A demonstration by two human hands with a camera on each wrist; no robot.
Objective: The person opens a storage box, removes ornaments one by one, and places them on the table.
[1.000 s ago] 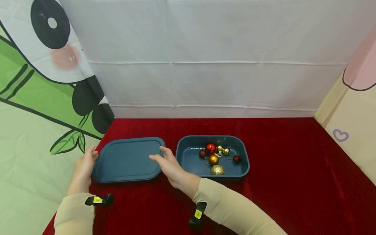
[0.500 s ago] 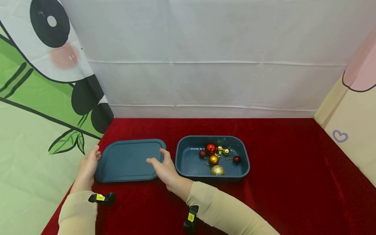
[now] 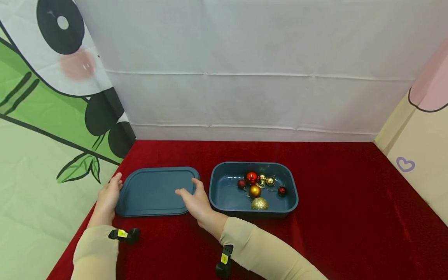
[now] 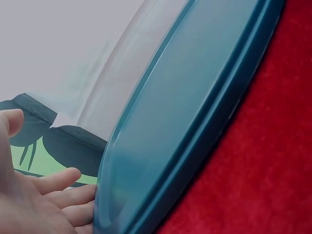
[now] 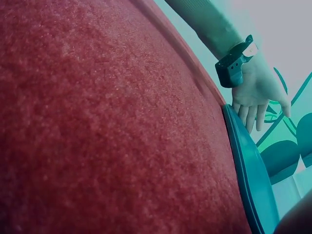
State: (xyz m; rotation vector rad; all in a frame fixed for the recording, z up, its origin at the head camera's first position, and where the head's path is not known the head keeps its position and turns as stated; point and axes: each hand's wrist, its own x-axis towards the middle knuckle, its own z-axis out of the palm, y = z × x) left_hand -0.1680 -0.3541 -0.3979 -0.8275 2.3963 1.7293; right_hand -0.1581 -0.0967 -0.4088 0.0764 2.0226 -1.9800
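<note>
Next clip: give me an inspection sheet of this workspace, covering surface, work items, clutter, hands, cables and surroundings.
Surface: red velvet cloth over the table.
Work items: blue lid lies flat on the cloth, left of the open blue box; they stand apart. The box holds red and gold baubles.
Clutter: nothing seen.
Hands: left hand touches the lid's left edge with relaxed fingers; right hand rests on its right edge, fingers straight. Each wrist carries a black camera band.
Cables: nothing seen.
Surroundings: white sheet behind, panda print on the left, cream panel with a purple heart on the right.
</note>
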